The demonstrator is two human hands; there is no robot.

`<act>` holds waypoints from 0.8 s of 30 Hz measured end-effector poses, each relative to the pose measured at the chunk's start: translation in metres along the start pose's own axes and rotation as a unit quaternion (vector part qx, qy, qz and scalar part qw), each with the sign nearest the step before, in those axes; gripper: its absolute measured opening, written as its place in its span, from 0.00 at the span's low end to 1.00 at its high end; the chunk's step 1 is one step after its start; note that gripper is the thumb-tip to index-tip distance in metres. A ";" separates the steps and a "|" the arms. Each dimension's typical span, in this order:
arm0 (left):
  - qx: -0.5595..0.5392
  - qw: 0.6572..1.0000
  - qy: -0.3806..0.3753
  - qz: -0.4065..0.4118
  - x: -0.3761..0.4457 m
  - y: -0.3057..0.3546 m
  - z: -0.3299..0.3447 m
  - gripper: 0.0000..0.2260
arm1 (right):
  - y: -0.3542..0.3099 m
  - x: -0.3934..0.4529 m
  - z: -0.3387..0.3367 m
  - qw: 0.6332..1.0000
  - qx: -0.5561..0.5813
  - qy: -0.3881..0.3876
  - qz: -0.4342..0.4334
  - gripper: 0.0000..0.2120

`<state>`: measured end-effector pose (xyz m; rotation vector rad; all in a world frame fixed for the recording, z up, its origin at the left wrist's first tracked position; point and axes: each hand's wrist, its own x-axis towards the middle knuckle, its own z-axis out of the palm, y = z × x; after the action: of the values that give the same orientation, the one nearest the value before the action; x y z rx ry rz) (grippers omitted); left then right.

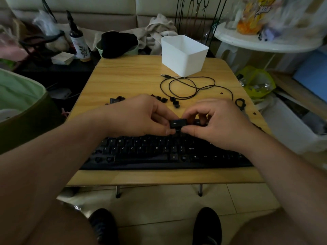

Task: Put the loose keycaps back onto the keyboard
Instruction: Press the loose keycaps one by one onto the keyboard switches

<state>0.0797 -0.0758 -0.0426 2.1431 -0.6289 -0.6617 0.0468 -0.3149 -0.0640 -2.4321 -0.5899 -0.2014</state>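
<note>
While left hand (141, 115) and right hand (217, 121) pinch wide keycap (178, 123) from either end above keyboard (159, 152), fingers curled; loose keycaps (174, 101) behind on table (132, 75); upper key rows hidden by hands.

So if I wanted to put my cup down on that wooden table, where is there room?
Best is the bare far-left stretch of the table, bordered by the white box, the coiled cable and the loose keycaps nearer the hands. The near edge before the keyboard is only a narrow strip. The middle is crowded.
</note>
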 end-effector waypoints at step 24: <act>-0.108 0.984 0.134 0.049 0.011 0.011 0.031 0.10 | 0.008 -0.008 -0.021 0.996 -0.047 0.073 -0.009 0.09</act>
<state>0.0657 -0.1057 -0.0534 1.9422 -0.4882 -0.3607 0.0438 -0.3361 -0.0539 -2.4772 -0.5488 -0.4188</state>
